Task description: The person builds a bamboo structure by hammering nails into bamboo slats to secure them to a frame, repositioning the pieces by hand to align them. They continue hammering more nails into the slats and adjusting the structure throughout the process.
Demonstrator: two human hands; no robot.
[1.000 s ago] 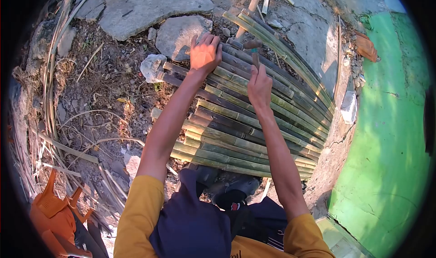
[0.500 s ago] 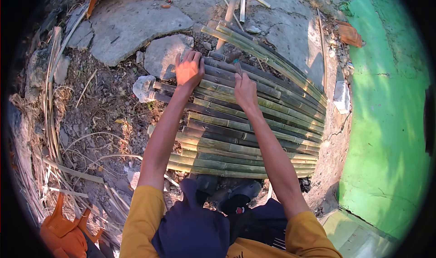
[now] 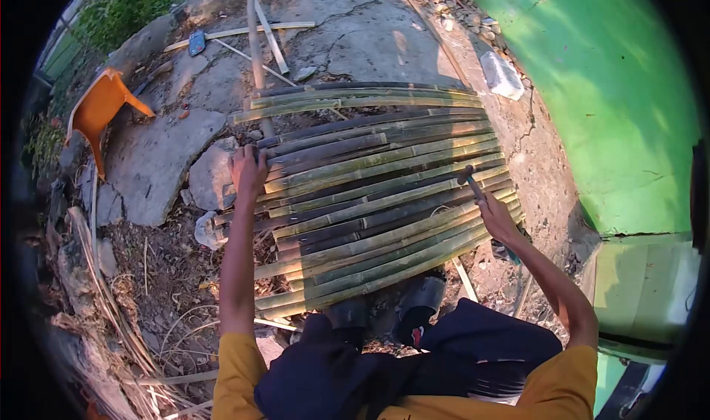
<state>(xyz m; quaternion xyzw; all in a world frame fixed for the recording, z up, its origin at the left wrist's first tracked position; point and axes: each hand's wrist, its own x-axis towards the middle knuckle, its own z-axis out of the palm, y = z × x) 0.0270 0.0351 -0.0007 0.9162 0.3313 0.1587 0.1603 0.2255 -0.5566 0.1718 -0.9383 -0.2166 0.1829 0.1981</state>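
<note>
A row of green and dark bamboo poles (image 3: 370, 170) lies side by side on the ground in front of me. My left hand (image 3: 248, 170) is at the left ends of the upper poles, its fingers curled over the end of a dark bamboo pole (image 3: 325, 152). Over the right part of the row, my right hand (image 3: 499, 217) grips a hammer (image 3: 473, 185) by its handle, with the head pointing up and left. Two or three further poles (image 3: 370, 98) lie at the far side, separated from the rest by a narrow gap.
An orange plastic chair (image 3: 102, 113) stands at the upper left. Wooden strips (image 3: 266, 32) and a small blue object (image 3: 197, 43) lie on the broken concrete behind. A white block (image 3: 501, 75) sits beside the green floor (image 3: 592, 72). Thin split strips (image 3: 111, 287) are heaped on the left.
My right hand has swung right with the hammer, away from the left hand. The view has shifted, bringing the whole orange chair into sight. My left hand stays at the poles' left ends.
</note>
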